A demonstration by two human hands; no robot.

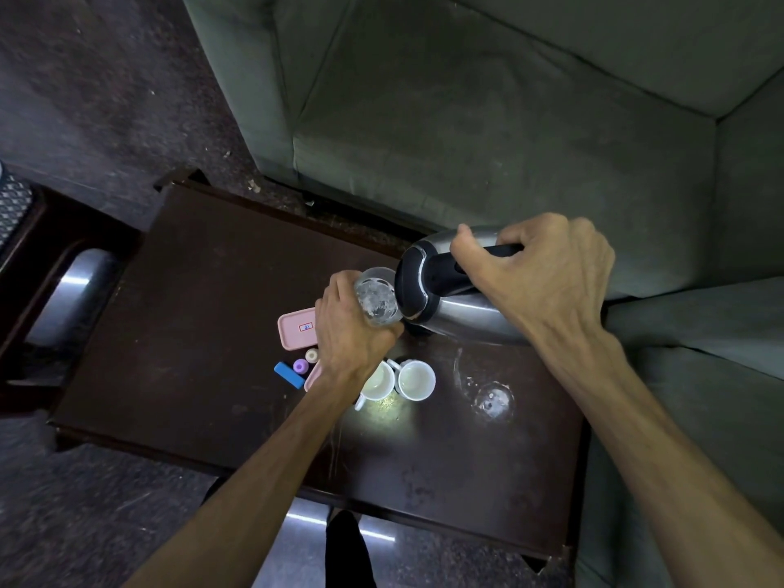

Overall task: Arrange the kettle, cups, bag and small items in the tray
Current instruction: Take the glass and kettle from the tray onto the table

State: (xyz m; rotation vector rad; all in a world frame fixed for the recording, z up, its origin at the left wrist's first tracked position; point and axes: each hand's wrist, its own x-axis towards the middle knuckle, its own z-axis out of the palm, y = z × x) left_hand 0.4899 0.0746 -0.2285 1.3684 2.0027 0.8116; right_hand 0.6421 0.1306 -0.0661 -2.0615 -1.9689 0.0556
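Note:
My right hand [547,273] grips the black handle of a steel kettle [449,307], which is tilted with its black lid towards a clear glass [375,297]. My left hand [348,333] holds that glass just left of the kettle's spout, above the dark tray-like table top [191,311]. Two white cups [418,379] stand side by side below the glass, the left one partly hidden by my wrist. A pink lidded box [297,328], a blue block [288,374], a purple spool [300,366] and a cream spool [312,355] lie left of my left hand.
A second clear glass [492,396] lies on its side at the right of the table. A grey-green sofa [488,120] fills the far side and right. A dark wooden stand [51,248] sits at the left. Shiny floor shows below the table's near edge.

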